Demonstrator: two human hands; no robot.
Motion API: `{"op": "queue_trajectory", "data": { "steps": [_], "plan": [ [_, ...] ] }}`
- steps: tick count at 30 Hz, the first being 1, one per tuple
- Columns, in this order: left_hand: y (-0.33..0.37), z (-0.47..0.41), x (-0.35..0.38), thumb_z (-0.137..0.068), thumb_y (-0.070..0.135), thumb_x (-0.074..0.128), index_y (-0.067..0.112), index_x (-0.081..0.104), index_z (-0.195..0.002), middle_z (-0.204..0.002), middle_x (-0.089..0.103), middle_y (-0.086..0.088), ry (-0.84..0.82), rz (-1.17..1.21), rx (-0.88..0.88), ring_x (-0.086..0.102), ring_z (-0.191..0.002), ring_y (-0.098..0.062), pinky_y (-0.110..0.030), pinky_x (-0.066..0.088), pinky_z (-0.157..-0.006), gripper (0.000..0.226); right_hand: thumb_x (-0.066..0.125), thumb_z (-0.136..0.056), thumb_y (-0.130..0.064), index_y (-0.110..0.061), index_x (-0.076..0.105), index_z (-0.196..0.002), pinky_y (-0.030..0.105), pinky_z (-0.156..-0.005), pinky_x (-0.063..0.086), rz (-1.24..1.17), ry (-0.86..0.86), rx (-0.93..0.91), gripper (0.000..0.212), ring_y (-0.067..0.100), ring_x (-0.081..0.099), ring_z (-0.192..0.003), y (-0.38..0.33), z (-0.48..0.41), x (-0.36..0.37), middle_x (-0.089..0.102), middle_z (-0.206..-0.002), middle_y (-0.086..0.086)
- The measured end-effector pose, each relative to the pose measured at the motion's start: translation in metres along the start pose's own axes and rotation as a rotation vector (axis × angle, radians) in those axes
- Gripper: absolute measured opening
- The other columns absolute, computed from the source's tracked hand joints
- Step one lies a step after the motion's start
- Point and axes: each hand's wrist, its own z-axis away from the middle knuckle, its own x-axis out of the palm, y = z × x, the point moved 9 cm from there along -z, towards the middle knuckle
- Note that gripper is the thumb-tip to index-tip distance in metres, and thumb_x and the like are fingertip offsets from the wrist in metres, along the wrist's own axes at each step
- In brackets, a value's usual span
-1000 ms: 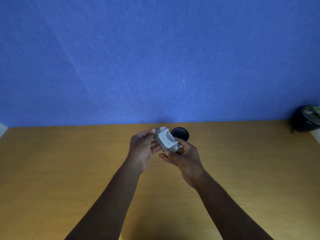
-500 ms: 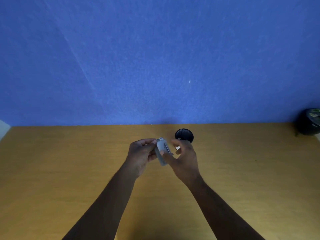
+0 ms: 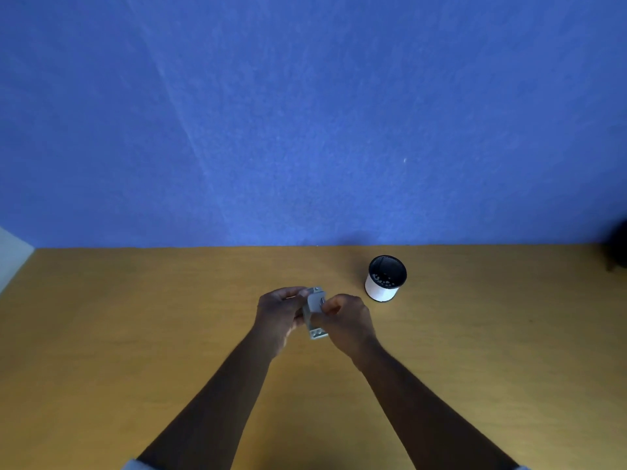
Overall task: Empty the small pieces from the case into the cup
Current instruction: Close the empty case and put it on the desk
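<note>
Small grey case (image 3: 315, 316) held above the wooden table (image 3: 135, 334), clasped between both hands near the middle of the view. Left hand (image 3: 280, 312) curled around the case's left side, fingers closed against it from behind and thumb at the top edge. Right hand (image 3: 346, 322) wrapped on the right side, fingers folded in and thumb pressing near the upper part of the case. Both grips firmly closed on the case, no gap visible between fingers and casing. Case standing roughly on end, narrow edge toward the camera, a lighter end with small holes showing at the bottom. Lid open or shut: cannot tell. Cup (image 3: 385, 279) upright on the table to the right of the hands and farther back, apart from them, white outside and dark inside. Small pale pieces (image 3: 382, 280) visible in the bottom of the cup. Blue wall (image 3: 305, 113) rising behind the table's far edge. Dark object (image 3: 617, 249) at the far right edge, mostly cut off and too unclear to identify. Bare forearms reaching up from the lower edge, a bit of light sleeve (image 3: 134, 464) at the lower left.
</note>
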Motion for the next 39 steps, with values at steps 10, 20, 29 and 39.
{"op": "queue_trajectory", "data": {
  "steps": [10,20,29,39],
  "plan": [
    [-0.012,-0.038,0.003,-0.112,0.028,0.053,-0.008,0.073,-0.112,-0.116,0.077,-0.034,-0.064,0.029,-0.113,0.077,-0.091,-0.037,-0.042,0.064,-0.077,0.041,0.083,-0.072,-0.026,-0.007,0.075,-0.078,0.033,-0.055,0.051,-0.136,0.13,0.154,0.022,0.02,0.065,-0.065,0.024,-0.03,0.03,0.068,-0.07,0.002],
    [-0.024,-0.045,0.004,-0.113,0.042,0.044,0.018,0.071,-0.098,-0.103,0.076,0.001,-0.157,-0.125,-0.172,0.07,-0.098,-0.014,-0.043,0.048,-0.104,0.039,0.081,-0.075,-0.024,-0.014,0.062,-0.067,0.02,-0.037,0.034,-0.137,0.228,0.201,0.023,0.01,0.051,-0.048,0.042,-0.056,0.053,0.06,-0.065,0.0],
    [-0.048,-0.055,0.003,-0.106,0.017,0.047,-0.003,0.072,-0.124,-0.116,0.067,-0.012,-0.228,-0.223,-0.235,0.062,-0.112,-0.02,-0.032,0.046,-0.089,0.036,0.08,-0.077,-0.043,-0.005,0.074,-0.098,0.022,-0.049,0.031,-0.047,0.237,0.236,0.044,0.028,0.069,-0.08,0.056,-0.077,0.075,0.071,-0.102,0.016],
    [-0.053,-0.064,0.006,-0.111,0.016,0.042,0.012,0.069,-0.101,-0.106,0.069,-0.002,-0.243,-0.216,-0.263,0.064,-0.105,-0.01,-0.042,0.037,-0.121,0.03,0.078,-0.086,-0.045,-0.006,0.071,-0.117,0.032,-0.074,0.046,0.051,0.261,0.253,0.051,0.033,0.065,-0.107,0.062,-0.09,0.076,0.06,-0.118,0.012]
  ]
}}
